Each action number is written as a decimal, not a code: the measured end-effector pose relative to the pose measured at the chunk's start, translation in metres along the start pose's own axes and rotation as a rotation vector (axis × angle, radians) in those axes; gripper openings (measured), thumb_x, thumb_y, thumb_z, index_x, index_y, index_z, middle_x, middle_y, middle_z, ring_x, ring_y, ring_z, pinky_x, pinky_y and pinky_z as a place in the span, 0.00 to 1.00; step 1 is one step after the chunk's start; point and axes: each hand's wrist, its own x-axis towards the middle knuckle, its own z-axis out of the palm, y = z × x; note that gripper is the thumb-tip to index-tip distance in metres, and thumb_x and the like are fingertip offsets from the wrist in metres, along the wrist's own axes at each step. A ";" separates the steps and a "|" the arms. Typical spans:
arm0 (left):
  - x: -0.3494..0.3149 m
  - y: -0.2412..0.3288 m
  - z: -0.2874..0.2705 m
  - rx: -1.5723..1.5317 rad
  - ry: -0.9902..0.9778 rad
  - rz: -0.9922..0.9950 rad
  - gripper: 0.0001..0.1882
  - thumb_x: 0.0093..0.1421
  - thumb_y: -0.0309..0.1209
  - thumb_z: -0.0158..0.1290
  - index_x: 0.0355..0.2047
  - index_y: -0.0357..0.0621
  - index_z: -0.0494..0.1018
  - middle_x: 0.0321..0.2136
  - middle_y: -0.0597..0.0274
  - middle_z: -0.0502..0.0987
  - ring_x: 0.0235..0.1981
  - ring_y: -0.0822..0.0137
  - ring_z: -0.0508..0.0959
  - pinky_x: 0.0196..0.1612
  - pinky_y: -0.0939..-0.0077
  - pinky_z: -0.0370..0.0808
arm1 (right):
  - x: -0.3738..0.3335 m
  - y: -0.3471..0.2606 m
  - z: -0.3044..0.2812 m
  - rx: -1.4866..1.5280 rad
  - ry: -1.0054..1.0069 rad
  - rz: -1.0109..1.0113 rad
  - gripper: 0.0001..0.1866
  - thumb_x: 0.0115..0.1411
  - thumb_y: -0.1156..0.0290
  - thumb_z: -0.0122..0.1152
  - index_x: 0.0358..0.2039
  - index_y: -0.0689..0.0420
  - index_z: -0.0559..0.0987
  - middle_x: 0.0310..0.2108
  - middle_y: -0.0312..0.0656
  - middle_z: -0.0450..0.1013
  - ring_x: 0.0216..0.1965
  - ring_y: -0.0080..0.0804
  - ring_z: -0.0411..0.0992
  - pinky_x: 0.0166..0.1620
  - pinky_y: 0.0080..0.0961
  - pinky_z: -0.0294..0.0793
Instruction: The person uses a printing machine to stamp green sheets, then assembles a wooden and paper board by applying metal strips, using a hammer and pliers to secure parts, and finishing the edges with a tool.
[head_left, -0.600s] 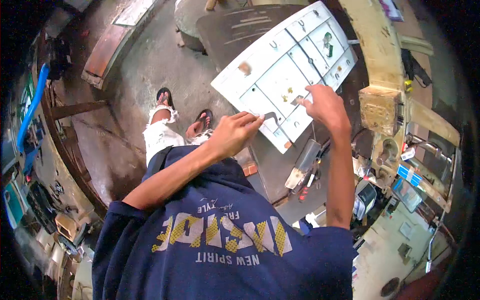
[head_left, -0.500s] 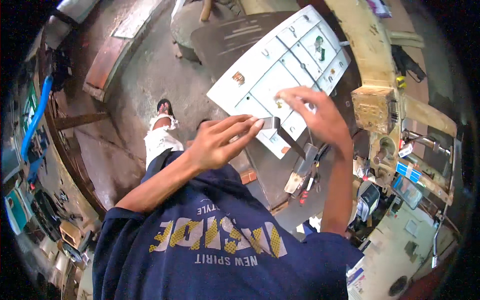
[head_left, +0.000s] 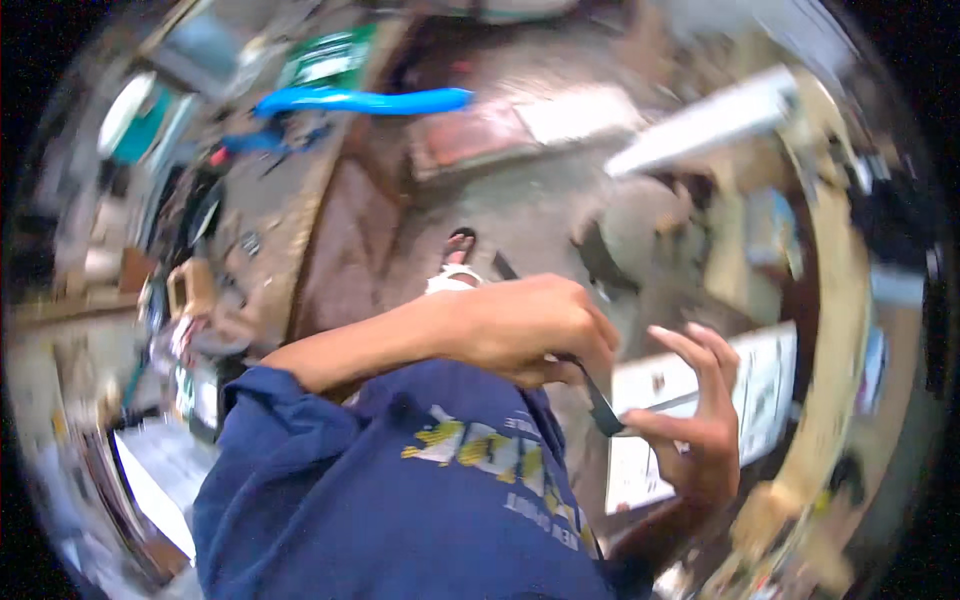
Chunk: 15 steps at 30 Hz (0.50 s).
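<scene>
My left hand (head_left: 535,325) is closed, its fingers curled round one end of a dark, flat strip (head_left: 600,405). The strip slants down toward the thumb of my right hand (head_left: 700,420). My right hand is open, thumb and fingers spread apart. Its thumb tip lies at the strip's free end; whether they touch, I cannot tell. Behind and below my hands is a white panel (head_left: 640,475) with dark lines on it, partly covered by my right hand. Motion blurs much of the picture.
A bright blue tube (head_left: 365,100) runs across the upper left, by a cluttered bench (head_left: 270,215). A pale wooden beam (head_left: 835,330) curves down the right side. One foot in a dark sandal (head_left: 461,243) stands on the grey floor.
The view has swung left, so the panel now appears lower and farther right. My left hand has turned over with the strip; my right hand has come to the strip's far end, fingers spread.
</scene>
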 end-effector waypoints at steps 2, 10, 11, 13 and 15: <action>-0.035 -0.015 -0.034 0.115 0.082 -0.027 0.14 0.47 0.24 0.58 0.37 0.40 0.80 0.32 0.54 0.79 0.34 0.49 0.79 0.36 0.56 0.75 | 0.060 -0.023 0.007 -0.227 0.028 0.023 0.17 0.40 0.72 0.73 0.35 0.49 0.87 0.60 0.55 0.69 0.64 0.56 0.59 0.65 0.48 0.57; -0.296 -0.115 -0.095 1.095 1.308 -0.861 0.11 0.46 0.19 0.55 0.32 0.41 0.74 0.29 0.59 0.73 0.32 0.56 0.77 0.29 0.63 0.74 | 0.343 0.009 0.079 -0.019 0.070 -0.261 0.14 0.51 0.83 0.67 0.39 0.59 0.84 0.45 0.53 0.77 0.46 0.50 0.76 0.52 0.40 0.74; -0.325 -0.121 -0.093 1.131 1.369 -1.030 0.10 0.47 0.18 0.55 0.32 0.41 0.75 0.28 0.59 0.74 0.32 0.56 0.77 0.29 0.63 0.74 | 0.372 0.002 0.106 0.055 0.033 -0.142 0.13 0.54 0.80 0.67 0.42 0.60 0.83 0.45 0.55 0.77 0.47 0.51 0.76 0.52 0.42 0.74; -0.371 -0.135 -0.086 1.077 1.460 -1.244 0.09 0.51 0.19 0.55 0.33 0.41 0.74 0.29 0.57 0.74 0.33 0.54 0.78 0.29 0.61 0.73 | 0.420 0.027 0.169 -0.001 -0.123 -0.082 0.18 0.63 0.63 0.63 0.48 0.63 0.81 0.46 0.57 0.76 0.49 0.55 0.75 0.53 0.44 0.72; -0.398 -0.151 -0.074 0.995 1.482 -1.350 0.06 0.52 0.21 0.57 0.32 0.41 0.75 0.28 0.57 0.75 0.33 0.54 0.78 0.30 0.60 0.74 | 0.439 0.060 0.229 -0.110 -0.286 0.105 0.33 0.67 0.43 0.50 0.45 0.65 0.82 0.43 0.62 0.77 0.48 0.62 0.75 0.53 0.49 0.71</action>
